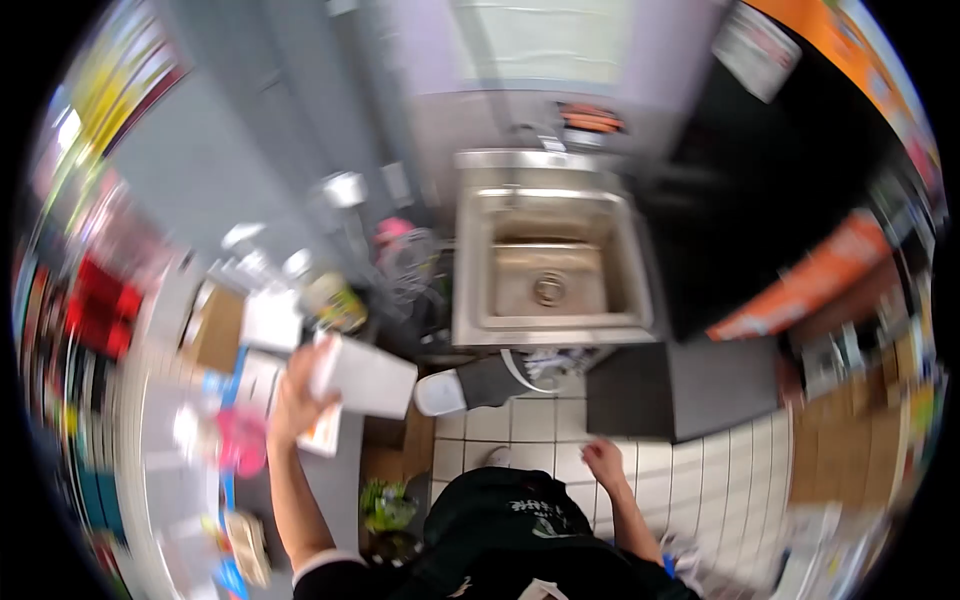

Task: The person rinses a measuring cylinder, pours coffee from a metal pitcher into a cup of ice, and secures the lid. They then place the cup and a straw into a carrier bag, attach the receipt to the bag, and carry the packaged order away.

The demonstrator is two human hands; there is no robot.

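My left hand (298, 402) reaches over the counter on the left, its fingers closed on the edge of a plain white box (368, 378). The box is tilted and juts past the counter's edge; what is inside it cannot be seen. Close to that hand are a pink-and-clear container (240, 440), white papers or packets, and a bottle with a yellow-green label (335, 302). My right hand (603, 462) hangs over the tiled floor beside my body, with fingers curled and nothing visible in them. The picture is blurred by motion.
A steel sink (555, 335) is set against the wall ahead. Below it stands a grey bin (487, 382) with a white lid. A dark cabinet (630, 395) is on the right, beneath a tall black panel (740, 190). A cardboard box (218, 328) sits on the left counter.
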